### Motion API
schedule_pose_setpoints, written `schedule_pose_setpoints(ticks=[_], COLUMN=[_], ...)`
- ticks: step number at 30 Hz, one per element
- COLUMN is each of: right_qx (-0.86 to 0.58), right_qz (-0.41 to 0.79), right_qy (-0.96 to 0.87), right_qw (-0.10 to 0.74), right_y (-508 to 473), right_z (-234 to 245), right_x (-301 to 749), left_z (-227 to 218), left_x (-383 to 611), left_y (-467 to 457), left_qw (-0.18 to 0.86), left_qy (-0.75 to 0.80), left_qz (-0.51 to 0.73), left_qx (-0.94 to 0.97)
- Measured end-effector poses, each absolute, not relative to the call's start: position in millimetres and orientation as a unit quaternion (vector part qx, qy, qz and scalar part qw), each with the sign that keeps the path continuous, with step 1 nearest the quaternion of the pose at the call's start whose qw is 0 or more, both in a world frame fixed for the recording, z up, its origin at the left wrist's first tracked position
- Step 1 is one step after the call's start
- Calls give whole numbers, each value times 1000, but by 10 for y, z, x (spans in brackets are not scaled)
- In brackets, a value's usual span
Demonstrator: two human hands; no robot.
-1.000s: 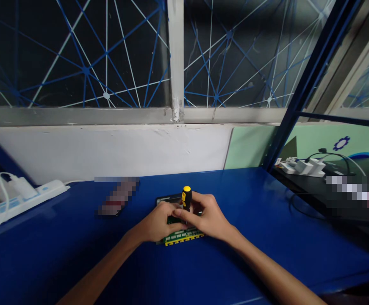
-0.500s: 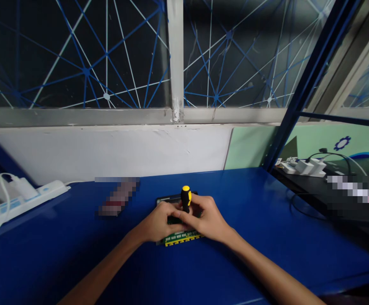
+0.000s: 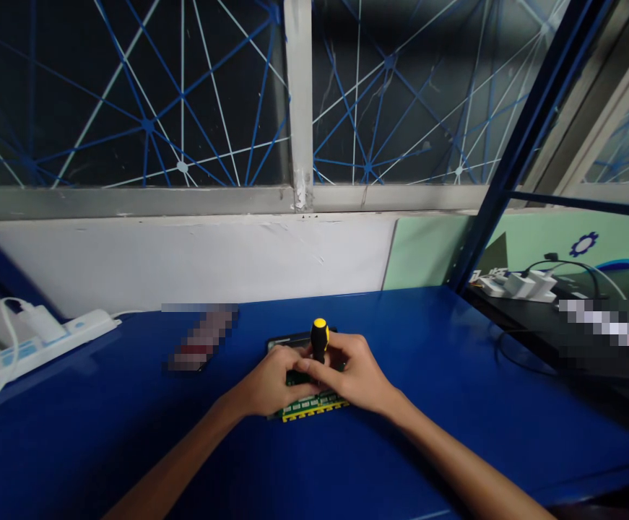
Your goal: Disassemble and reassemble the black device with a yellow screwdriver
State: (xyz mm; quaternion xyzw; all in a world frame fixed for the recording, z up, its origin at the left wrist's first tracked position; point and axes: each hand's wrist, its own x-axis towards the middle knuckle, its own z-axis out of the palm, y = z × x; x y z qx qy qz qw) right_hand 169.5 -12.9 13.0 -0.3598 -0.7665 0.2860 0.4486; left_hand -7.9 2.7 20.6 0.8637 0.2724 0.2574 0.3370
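A green circuit board (image 3: 314,408) with a yellow-and-black front edge lies on the blue table (image 3: 130,440). A small screwdriver (image 3: 319,339) with a black-and-yellow handle stands upright on it. My right hand (image 3: 354,375) grips the screwdriver's handle. My left hand (image 3: 271,383) rests on the board's left side and holds it down, fingers close to the screwdriver shaft. The tip of the screwdriver is hidden by my fingers.
A white power strip (image 3: 32,343) with a plugged-in charger lies at the table's left back edge. A blurred flat object (image 3: 200,339) sits left of the board. White chargers (image 3: 517,285) and cables lie on a dark surface to the right. A wall and window stand behind.
The screwdriver handle has shifted very slightly while my right fingers work around it. Both hands stay on the board in the same place.
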Motion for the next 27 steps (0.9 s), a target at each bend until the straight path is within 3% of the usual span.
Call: schedule_pose_setpoints(ticks=[27], right_qx=[-363], right_qz=[288], right_qy=[-764], right_qw=[448], right_y=[-126], right_z=[127], right_x=[1701], left_z=[155], left_x=[-90], left_y=[35], left_qw=[320], left_qy=[298], left_qz=[241], left_qx=[867])
